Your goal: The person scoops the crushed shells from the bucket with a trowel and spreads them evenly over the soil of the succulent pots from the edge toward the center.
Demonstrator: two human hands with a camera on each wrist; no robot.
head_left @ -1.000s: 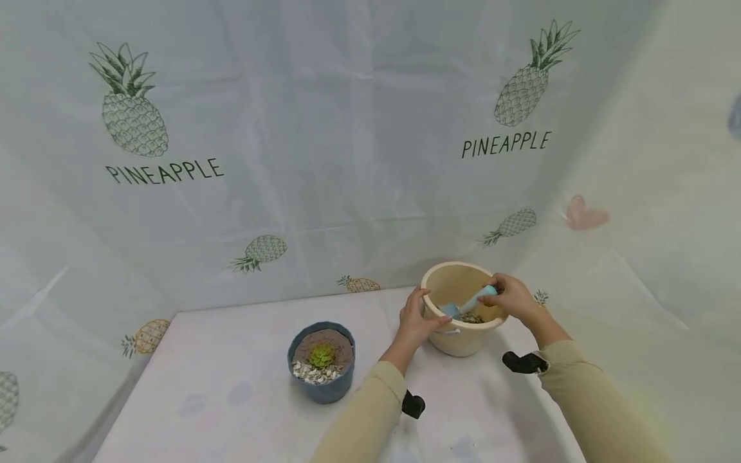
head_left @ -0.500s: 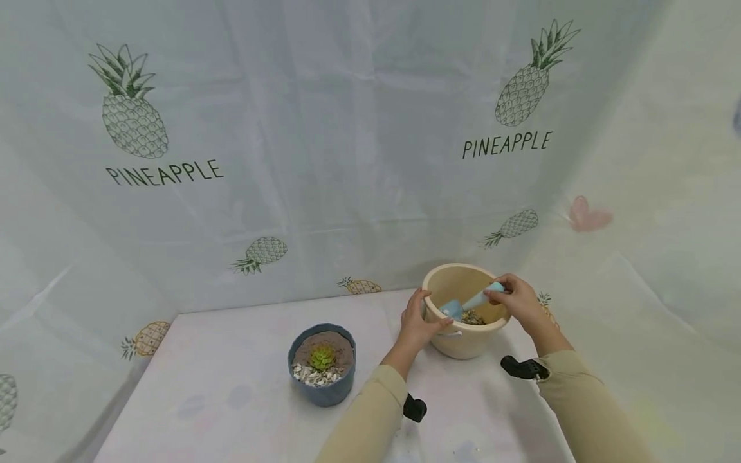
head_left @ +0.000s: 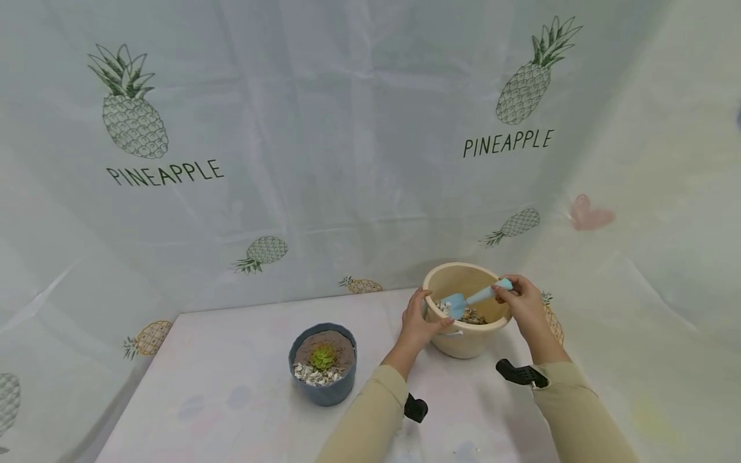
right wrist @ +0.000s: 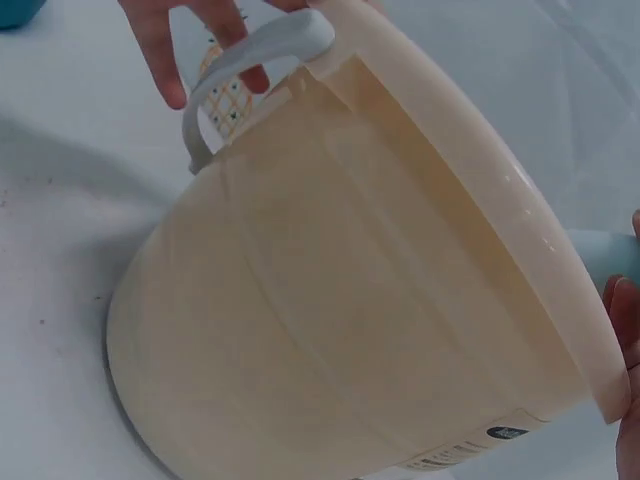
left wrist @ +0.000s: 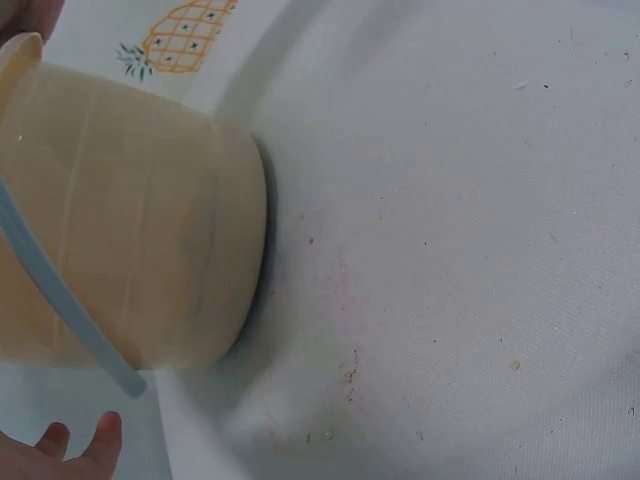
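Note:
A cream bucket (head_left: 463,344) stands at the right back of the table, with brown and white pebbles (head_left: 473,316) inside. My left hand (head_left: 415,326) grips its rim on the left side, thumb along the front of the rim, other fingers at the outer wall. In the right wrist view, fingers of the left hand (right wrist: 205,40) spread beside the bucket's white handle (right wrist: 265,48). My right hand (head_left: 522,302) pinches the handle end of a light blue hand shovel (head_left: 487,293) over the right rim. The shovel's blade lies inside the bucket, beside white pebbles.
A blue-grey pot (head_left: 327,393) with a green succulent (head_left: 322,355), soil and white stones stands left of the bucket. Small crumbs dot the pale tablecloth (left wrist: 440,250). A pineapple-printed curtain (head_left: 359,161) rises behind the table and along its sides.
My right hand has moved right with the shovel, its handle sliding further over the rim. White pebbles now show left of the blade. My left hand stays at the rim.

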